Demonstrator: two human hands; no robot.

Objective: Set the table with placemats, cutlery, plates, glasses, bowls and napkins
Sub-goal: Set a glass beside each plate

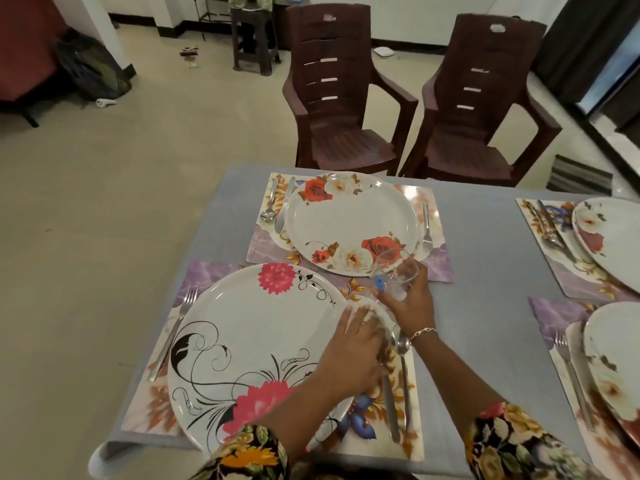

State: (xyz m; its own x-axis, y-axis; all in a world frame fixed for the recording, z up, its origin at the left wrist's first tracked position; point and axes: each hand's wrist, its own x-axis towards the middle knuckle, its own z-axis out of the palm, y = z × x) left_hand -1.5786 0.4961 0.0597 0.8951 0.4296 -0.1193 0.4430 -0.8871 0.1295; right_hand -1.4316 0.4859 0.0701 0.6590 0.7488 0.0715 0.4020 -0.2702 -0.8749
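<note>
At the near edge of the desk (478, 289), the left hand (353, 342) lies flat on the plate (256, 334) rim, probably steadying it. Beyond, the right hand (412, 304) grips a tilted glass (398, 271) over the far corner of the placemat (157, 407), likely its spot.

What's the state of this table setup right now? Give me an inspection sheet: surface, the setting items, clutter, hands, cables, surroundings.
Surface: grey-blue tablecloth with four floral placemats in view.
Job's things: near plate and far plate, each flanked by cutlery, such as the fork, spoon and knife; two more plates at the right edge; no bowls or napkins seen.
Clutter: dark bag on the floor.
Hands: right hand grips a tilted glass by the far plate's rim; left hand lies on the near plate's rim.
Cables: nothing seen.
Surroundings: two brown chairs at the far side.
</note>
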